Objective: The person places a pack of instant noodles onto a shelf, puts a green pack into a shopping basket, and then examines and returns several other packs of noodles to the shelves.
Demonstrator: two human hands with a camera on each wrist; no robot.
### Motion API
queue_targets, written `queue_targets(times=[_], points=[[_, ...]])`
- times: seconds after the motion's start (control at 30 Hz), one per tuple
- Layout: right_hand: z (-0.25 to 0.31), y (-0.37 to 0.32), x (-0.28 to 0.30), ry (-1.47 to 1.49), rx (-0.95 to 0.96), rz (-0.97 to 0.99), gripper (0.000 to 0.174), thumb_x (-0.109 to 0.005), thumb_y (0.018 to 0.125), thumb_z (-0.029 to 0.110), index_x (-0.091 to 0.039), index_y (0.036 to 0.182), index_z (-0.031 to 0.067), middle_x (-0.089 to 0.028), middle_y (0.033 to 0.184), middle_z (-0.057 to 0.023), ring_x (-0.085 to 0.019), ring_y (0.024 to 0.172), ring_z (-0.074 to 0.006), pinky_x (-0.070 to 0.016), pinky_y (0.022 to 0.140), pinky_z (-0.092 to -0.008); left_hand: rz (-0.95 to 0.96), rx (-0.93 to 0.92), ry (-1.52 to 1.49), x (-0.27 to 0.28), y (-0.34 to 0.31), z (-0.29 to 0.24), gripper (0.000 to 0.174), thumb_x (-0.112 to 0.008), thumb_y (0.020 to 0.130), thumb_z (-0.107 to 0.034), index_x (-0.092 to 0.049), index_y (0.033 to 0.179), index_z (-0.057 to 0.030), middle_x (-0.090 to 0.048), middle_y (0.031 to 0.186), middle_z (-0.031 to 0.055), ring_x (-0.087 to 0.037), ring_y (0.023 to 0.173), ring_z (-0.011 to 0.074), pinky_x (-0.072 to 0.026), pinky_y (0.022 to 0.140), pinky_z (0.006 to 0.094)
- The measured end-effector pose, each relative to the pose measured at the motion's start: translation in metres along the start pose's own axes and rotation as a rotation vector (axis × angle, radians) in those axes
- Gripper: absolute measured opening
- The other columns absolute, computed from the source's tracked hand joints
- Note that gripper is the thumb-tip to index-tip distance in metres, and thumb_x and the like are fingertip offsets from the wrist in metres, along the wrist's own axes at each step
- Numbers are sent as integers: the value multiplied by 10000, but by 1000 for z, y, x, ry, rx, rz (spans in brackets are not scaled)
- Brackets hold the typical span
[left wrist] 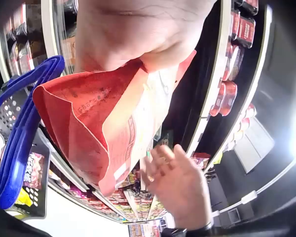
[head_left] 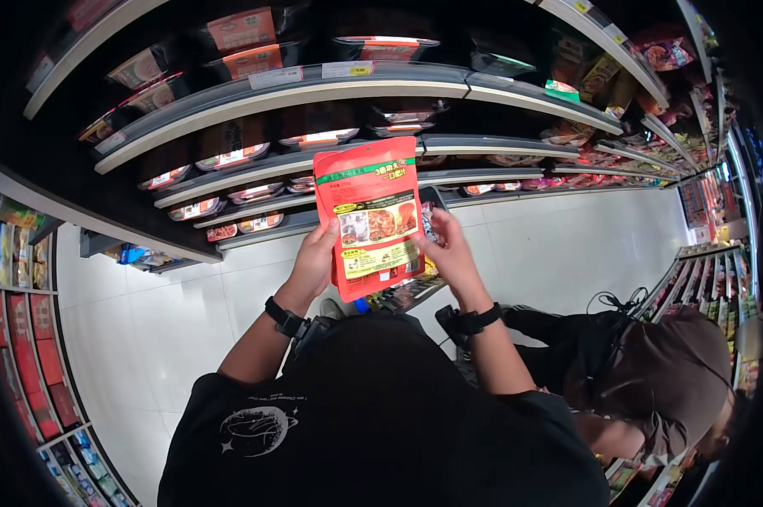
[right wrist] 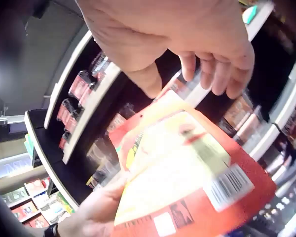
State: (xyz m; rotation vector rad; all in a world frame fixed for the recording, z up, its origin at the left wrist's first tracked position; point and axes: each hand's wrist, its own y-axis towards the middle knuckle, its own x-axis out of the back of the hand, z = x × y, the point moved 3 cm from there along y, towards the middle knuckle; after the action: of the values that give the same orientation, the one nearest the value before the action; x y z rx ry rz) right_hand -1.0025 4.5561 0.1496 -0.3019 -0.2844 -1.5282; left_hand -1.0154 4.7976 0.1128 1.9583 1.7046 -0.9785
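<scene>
My left hand (head_left: pixel 314 258) holds a red food pouch (head_left: pixel 369 182) by its left edge, thumb on the printed side. The pouch stands nearly upright in front of me, showing a green band, food pictures and yellow panels. A barcode is visible low on its printed face in the right wrist view. Beside the pouch's right edge is my right hand (head_left: pixel 451 258), its fingers loosely bent around nothing. In the right wrist view, that hand's fingers (right wrist: pixel 221 76) hang apart from the pouch, above its top edge.
A dark shopping basket (left wrist: pixel 39 195) with a blue handle (left wrist: pixel 17 148) and packets inside is below the pouch. Shelves (head_left: pixel 280 95) of packaged food curve across the front. A person in a brown top (head_left: pixel 673 380) bends at the right. Pale floor tiles (head_left: pixel 559 245) show between.
</scene>
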Motion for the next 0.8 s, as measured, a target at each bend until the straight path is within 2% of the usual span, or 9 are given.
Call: queue_targets(times=[0.1,0.23,0.3,0.57,0.6,0.63,0.7,0.77,0.8], points=[[5,-20,-11,409,-296,285,674,-785,828,198,-423,1360,-6,-536,1308,-138,-564,1138,-192,-485,944,-321,17,89,-67,-5,0,-7,457,-383,1061,-269,-372,1427,5,-483,1413,118,-501,1276,214,-431,1064,382],[8,-20,-13,418,-254,291,717,-783,830,184,-379,1393,1,-537,1303,-143,-570,1135,-188,-489,953,-317,-14,157,-74,-7,1,-17,424,-424,1052,-292,-459,1365,-9,-573,1314,107,-578,1167,189,-469,1008,347],[24,-25,-15,189,-112,200,761,-786,827,179,-338,1416,3,-534,1301,-146,-554,1169,-190,-482,974,-329,4,134,-54,-10,0,-20,428,-423,1051,-299,-459,1366,-12,-576,1310,107,-580,1163,188,-477,998,346],[17,-27,-33,221,-40,239,769,-773,830,171,-318,1422,-13,-494,1334,-155,-510,1230,-221,-444,1022,-360,-5,24,81,-19,-15,-45,426,-388,1062,-283,-448,1371,4,-560,1322,122,-577,1165,182,-485,988,333],[13,-25,-33,60,76,130,733,-771,825,162,-355,1401,-19,-497,1318,-158,-530,1206,-241,-447,1014,-357,10,10,82,-16,-16,-46,430,-381,1063,-274,-422,1389,4,-540,1347,120,-552,1205,193,-458,1022,345],[8,-25,-31,177,22,86,666,-757,831,151,-405,1373,-12,-490,1321,-151,-559,1161,-233,-461,988,-347,25,-8,83,-16,-16,-46,436,-375,1064,-265,-397,1406,5,-521,1371,119,-526,1244,204,-431,1056,358],[52,-27,-24,151,212,3,520,-717,865,128,-488,1310,-8,-525,1286,-131,-573,1125,-196,-477,955,-333,-3,-29,80,-21,-20,-55,437,-375,1064,-263,-393,1407,7,-520,1373,120,-528,1243,206,-431,1057,361],[112,-37,-13,331,226,160,361,-661,901,96,-559,1231,-11,-564,1235,-109,-588,1094,-172,-484,928,-322,-39,-43,68,-24,-25,-58,425,-387,1063,-275,-444,1367,16,-556,1326,123,-577,1166,188,-481,993,337],[154,-52,-5,331,347,249,287,-611,922,98,-587,1186,-12,-602,1170,-110,-601,1064,-187,-492,905,-336,-37,-53,45,-23,-24,-57,420,-396,1061,-267,-450,1359,25,-564,1316,118,-575,1170,186,-479,991,340]])
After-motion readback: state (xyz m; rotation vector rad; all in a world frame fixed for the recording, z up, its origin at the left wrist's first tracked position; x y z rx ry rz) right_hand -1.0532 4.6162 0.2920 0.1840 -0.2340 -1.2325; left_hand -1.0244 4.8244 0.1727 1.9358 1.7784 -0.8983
